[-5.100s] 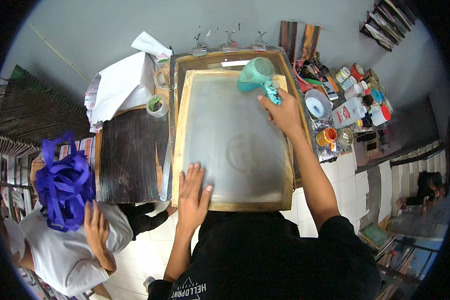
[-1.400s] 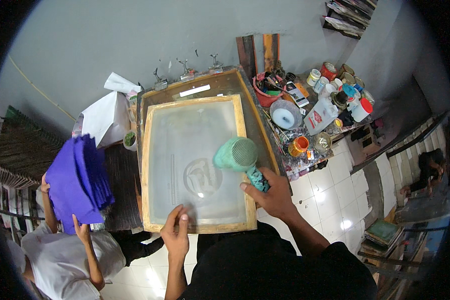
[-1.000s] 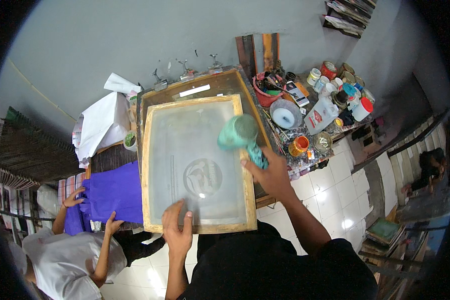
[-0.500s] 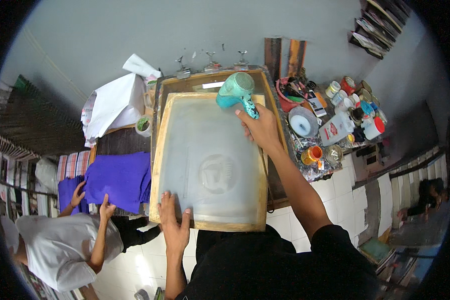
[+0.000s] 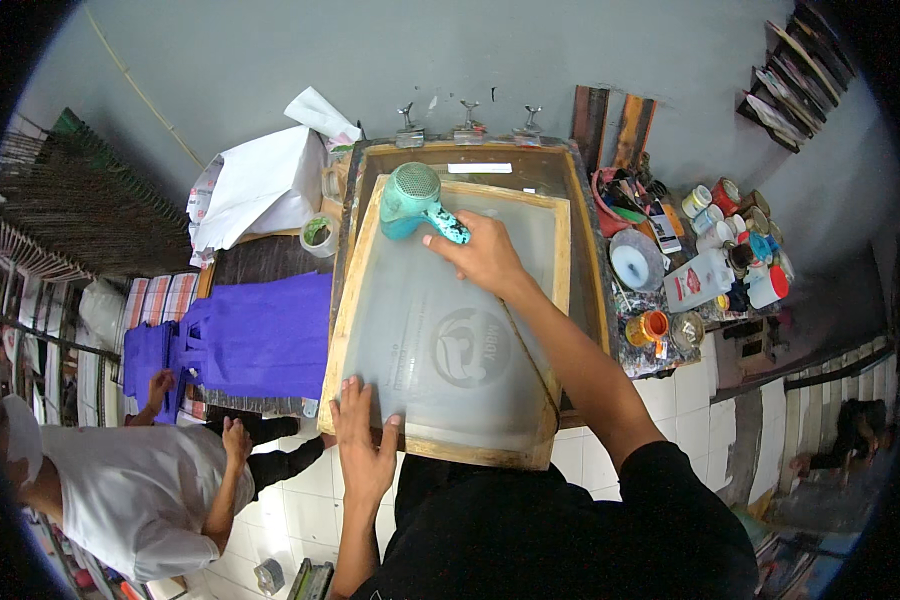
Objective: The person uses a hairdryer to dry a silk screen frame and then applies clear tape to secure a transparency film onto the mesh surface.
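Note:
My right hand [image 5: 488, 256] is closed round the handle of a teal hair dryer [image 5: 410, 200], held over the far left part of a screen-printing frame [image 5: 562, 260]. The wooden frame has pale grey mesh with a round printed emblem [image 5: 469, 347] and faint lettering. A dark cord runs from beside my right hand down across the mesh. My left hand [image 5: 366, 440] rests on the frame's near left corner, fingers stretched out and thumb apart. Beneath the frame lies a larger wooden-framed screen [image 5: 590, 250], its far edge under metal clamps [image 5: 470, 125].
To the left, a co-worker in a white shirt [image 5: 140, 490] stands beside purple cloth [image 5: 260, 335]. White paper [image 5: 260, 185] and a small cup [image 5: 319, 237] lie beyond the cloth. Paint jars [image 5: 647, 328], a plastic jug [image 5: 697, 280] and tubs crowd the right-hand table.
The hair dryer has moved left across the mesh. The frame sits at more of a slant, and its print shows more clearly. The co-worker's hands have come off the purple cloth, which lies spread wider.

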A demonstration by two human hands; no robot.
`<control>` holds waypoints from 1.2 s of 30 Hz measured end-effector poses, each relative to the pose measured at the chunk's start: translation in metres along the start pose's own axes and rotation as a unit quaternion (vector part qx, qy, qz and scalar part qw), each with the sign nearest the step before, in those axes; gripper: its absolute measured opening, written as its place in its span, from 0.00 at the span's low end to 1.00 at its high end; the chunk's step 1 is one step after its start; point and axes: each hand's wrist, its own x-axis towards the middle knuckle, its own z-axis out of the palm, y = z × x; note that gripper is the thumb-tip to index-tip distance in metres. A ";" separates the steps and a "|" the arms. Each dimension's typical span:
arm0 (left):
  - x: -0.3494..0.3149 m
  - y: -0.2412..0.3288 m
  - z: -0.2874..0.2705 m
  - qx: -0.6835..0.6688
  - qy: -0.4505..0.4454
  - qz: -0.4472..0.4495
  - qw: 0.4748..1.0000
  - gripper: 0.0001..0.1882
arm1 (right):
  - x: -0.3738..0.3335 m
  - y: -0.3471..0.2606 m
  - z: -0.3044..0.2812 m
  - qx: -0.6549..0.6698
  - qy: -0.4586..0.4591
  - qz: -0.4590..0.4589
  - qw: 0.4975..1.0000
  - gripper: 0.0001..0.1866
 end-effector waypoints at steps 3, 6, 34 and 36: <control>0.000 0.000 0.000 0.000 -0.002 0.002 1.000 0.30 | -0.003 0.007 -0.009 -0.017 0.057 -0.001 0.998 0.23; 0.002 -0.002 0.001 0.012 -0.005 0.016 1.000 0.31 | -0.018 0.003 -0.036 0.044 0.106 0.037 0.993 0.22; 0.002 0.001 0.009 0.007 0.015 0.019 1.000 0.30 | -0.022 -0.002 -0.044 0.066 0.078 0.042 0.994 0.20; 0.000 -0.001 0.008 0.002 0.016 0.013 1.000 0.30 | -0.010 -0.009 -0.030 0.060 0.052 0.027 0.996 0.21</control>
